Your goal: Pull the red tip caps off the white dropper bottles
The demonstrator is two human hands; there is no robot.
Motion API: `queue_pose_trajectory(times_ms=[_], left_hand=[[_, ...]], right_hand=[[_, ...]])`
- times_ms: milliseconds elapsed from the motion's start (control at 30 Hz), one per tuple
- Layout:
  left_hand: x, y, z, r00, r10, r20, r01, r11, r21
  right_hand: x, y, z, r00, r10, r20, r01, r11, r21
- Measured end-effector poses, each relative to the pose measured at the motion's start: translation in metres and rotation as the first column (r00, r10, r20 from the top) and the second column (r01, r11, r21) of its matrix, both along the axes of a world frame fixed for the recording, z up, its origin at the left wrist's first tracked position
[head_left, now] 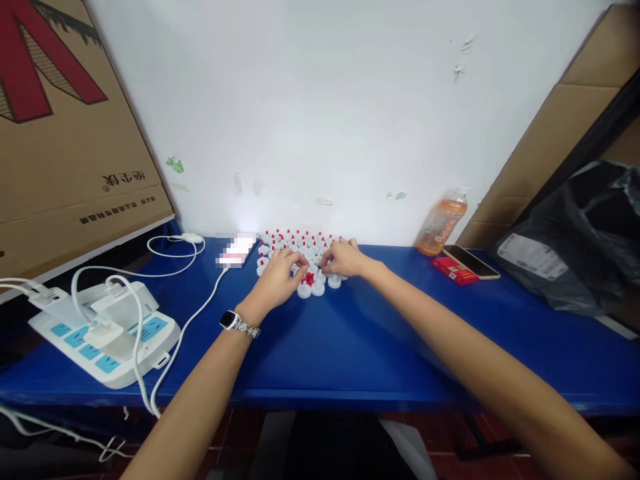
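Note:
Many round white caps with spouts [304, 289] stand in a close cluster on the blue table, and the ones at the back carry small red tips [299, 233]. A little heap of loose red tips [310, 279] lies between my hands, just behind the front caps. My left hand [281, 275] reaches over the cluster's left side, thumb and forefinger drawn together close to the heap. On the right, my right hand [344, 259] pinches above a white cap [335, 281], its fingertips among the spouts. Whatever either pinch holds is too small to make out.
A white power strip [125, 370] with chargers and cables covers the table's left. Behind it a phone [237, 251] charges. To the right are a drink bottle [443, 221], a red box [454, 271], another phone [473, 261] and a dark plastic bag [555, 253]. A wall stands behind.

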State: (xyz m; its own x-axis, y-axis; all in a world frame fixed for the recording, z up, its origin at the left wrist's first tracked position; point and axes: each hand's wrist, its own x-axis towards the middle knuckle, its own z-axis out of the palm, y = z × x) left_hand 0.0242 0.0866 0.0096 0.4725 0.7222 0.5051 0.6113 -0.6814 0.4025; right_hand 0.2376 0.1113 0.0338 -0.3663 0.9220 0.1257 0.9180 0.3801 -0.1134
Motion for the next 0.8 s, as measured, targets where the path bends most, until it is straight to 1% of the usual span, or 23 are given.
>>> queue_pose_trajectory(times_ms=[133,333,467,600,667,800], left_hand=[[0.000,0.000,0.001,1.000,0.001,-0.002,-0.001,1.000,-0.002],[-0.001,0.001,0.001,1.000,0.000,-0.002,0.000,1.000,-0.013],[-0.001,0.002,0.001,1.000,0.002,0.003,-0.002,1.000,-0.013],[-0.003,0.003,0.001,1.000,0.004,0.018,-0.004,1.000,-0.014],[-0.004,0.003,0.002,1.000,0.004,0.021,-0.003,1.000,-0.015],[-0.005,0.003,0.002,1.000,0.005,0.009,-0.005,1.000,-0.019]], right_hand=[[-0.002,0.005,0.002,1.000,-0.002,0.028,0.002,1.000,-0.022],[-0.008,0.009,-0.008,1.000,-0.002,0.004,0.002,1.000,-0.003],[-0.006,0.010,-0.012,1.000,0.001,-0.013,-0.001,1.000,-0.005],[0.000,0.009,-0.009,0.997,-0.022,-0.071,0.023,1.000,0.014],[0.001,0.009,-0.008,0.995,-0.023,-0.094,0.024,1.000,0.004],[-0.001,0.008,-0.006,0.997,-0.003,-0.077,0.001,0.999,-0.037]])
